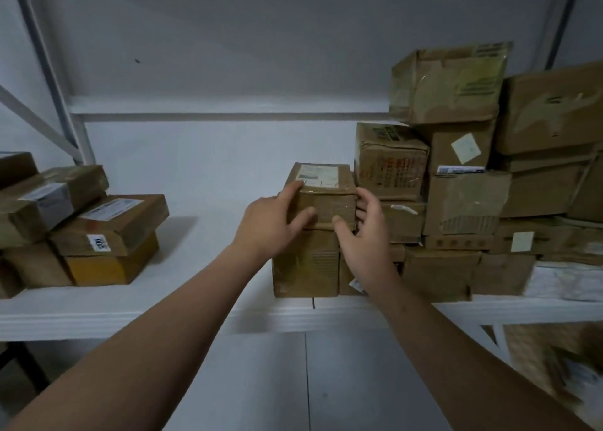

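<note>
Though hemmed on the white shelf by the carton stack, reachable atop a lower carton. Clasping the small taped box between left hand and right hand (right fingers wedged in), likely for a level lift.

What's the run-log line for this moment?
action: both hands grip small taped cardboard box | left hand: its left side | right hand: its right side | under it: taller cardboard box | place: white shelf
</note>
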Demonstrator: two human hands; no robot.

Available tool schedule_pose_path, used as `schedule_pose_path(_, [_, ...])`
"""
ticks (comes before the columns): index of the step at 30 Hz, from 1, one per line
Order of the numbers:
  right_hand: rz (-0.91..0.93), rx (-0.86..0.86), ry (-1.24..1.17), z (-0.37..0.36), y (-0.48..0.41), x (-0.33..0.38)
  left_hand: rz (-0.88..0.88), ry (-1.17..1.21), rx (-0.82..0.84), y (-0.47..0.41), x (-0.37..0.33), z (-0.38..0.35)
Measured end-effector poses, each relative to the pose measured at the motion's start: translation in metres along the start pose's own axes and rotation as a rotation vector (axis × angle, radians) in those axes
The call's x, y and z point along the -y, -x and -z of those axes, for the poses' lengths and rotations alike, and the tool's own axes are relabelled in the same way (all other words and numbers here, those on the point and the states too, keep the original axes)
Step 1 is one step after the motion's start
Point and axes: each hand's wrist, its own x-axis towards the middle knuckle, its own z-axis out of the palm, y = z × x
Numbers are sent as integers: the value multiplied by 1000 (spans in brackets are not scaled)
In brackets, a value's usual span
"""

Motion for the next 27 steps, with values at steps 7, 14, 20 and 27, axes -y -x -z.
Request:
schedule_pose_path(7, [46, -135, -237, -28, 17, 17, 68, 708, -293, 24, 8, 0])
schedule_pose_path(14, [77, -146, -385, -67, 21, 43, 245, 1141, -394, 35, 49, 21])
schedule_pose_path(20, [112, -88, -393, -96, 33, 61, 196, 1302, -192, 42, 90, 40])
schedule_pose_path(27, [165, -22, -416, -145, 54, 53, 231, 1240, -259, 70, 121, 43])
